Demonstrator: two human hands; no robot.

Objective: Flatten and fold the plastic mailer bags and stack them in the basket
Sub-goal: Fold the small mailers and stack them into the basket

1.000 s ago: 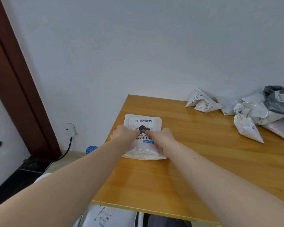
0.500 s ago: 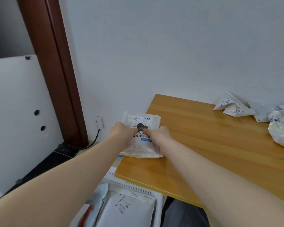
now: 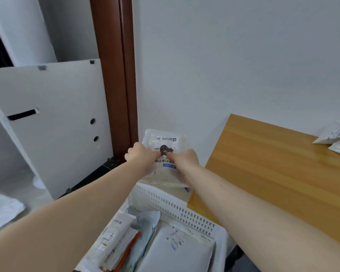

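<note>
Stacking is the step in hand: my left hand [image 3: 139, 157] and right hand [image 3: 185, 159] pinch the folded white plastic mailer bag [image 3: 165, 154] over the white slotted basket [image 3: 177, 208], off the wooden surface [image 3: 273, 163], and lowering it flat onto the stack comes next.

Both forearms are bare, no sleeves in view. The left hand [image 3: 138, 157] and right hand [image 3: 185, 159] wear no gloves. A small dark mole marks the right forearm [image 3: 220, 185].
</note>
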